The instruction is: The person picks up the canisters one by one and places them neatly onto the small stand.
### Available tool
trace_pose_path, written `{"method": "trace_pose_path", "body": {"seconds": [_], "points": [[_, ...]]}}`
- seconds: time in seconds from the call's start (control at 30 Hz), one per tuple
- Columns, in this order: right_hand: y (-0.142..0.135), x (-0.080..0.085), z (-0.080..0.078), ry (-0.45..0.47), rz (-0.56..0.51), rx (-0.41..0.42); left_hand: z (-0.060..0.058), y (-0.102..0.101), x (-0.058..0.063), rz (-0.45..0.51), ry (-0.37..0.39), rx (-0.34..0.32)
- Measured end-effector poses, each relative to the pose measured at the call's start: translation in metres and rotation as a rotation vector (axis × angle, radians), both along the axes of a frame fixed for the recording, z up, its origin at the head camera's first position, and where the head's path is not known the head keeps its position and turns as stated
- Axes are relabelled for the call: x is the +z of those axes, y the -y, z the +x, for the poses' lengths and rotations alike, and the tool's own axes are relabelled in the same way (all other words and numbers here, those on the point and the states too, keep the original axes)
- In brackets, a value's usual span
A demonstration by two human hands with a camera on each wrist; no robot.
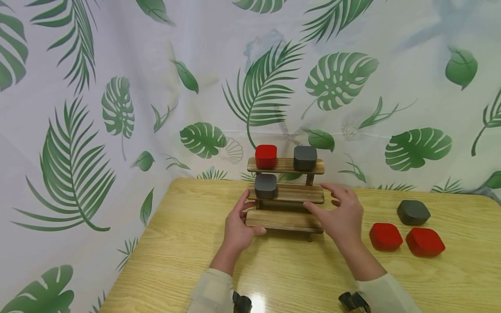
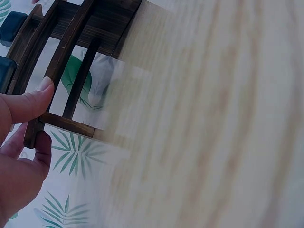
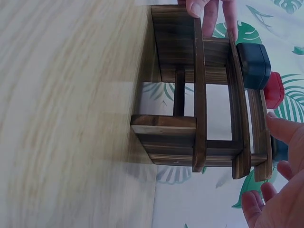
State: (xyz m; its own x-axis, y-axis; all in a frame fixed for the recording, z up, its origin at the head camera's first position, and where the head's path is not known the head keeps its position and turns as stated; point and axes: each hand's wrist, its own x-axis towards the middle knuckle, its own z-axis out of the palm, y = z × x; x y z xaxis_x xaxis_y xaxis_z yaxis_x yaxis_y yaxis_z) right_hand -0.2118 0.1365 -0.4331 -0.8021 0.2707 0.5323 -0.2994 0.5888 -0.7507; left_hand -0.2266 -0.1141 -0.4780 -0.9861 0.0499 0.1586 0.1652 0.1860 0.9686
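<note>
In the head view, a 3-tier wooden stand [image 1: 283, 221] is standing just below the centre of the frame, on a light wood table [image 1: 188, 243]. The left hand [image 1: 239, 230] is gripping the stand's lower tier at its left end, thumb and fingers clamping on the board. The right hand [image 1: 346, 215] is hovering about the stand's right end, fingers spreading apart and gripping nothing; whether a fingertip is touching the wood, you cannot tell.

On the top tier, a red block [image 1: 266, 157] is sitting at the left and a dark grey block [image 1: 305, 158] at the right. A 2nd grey block [image 1: 265, 186] is resting on the middle tier's left end.

At the right of the frame, 2 more red blocks [image 1: 385, 237] [image 1: 425, 242] are lying near a 3rd grey block [image 1: 413, 212]. A leaf-patterned cloth [image 1: 148, 56] is hanging behind, filling the upper frame.
</note>
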Motion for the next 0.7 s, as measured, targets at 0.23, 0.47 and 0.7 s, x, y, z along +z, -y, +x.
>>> {"method": "trace_pose_path", "body": {"seconds": [0.23, 0.47, 0.7], "points": [[-0.007, 0.0, 0.004, 0.001, 0.001, -0.012, 0.0, -0.001, 0.001, 0.006, 0.0, -0.003], [-0.018, 0.002, 0.011, 0.025, 0.008, -0.051, -0.001, -0.001, 0.0, -0.001, -0.016, -0.007], [-0.028, 0.001, 0.017, 0.053, 0.021, -0.061, -0.002, -0.001, -0.001, 0.003, -0.008, 0.001]]}}
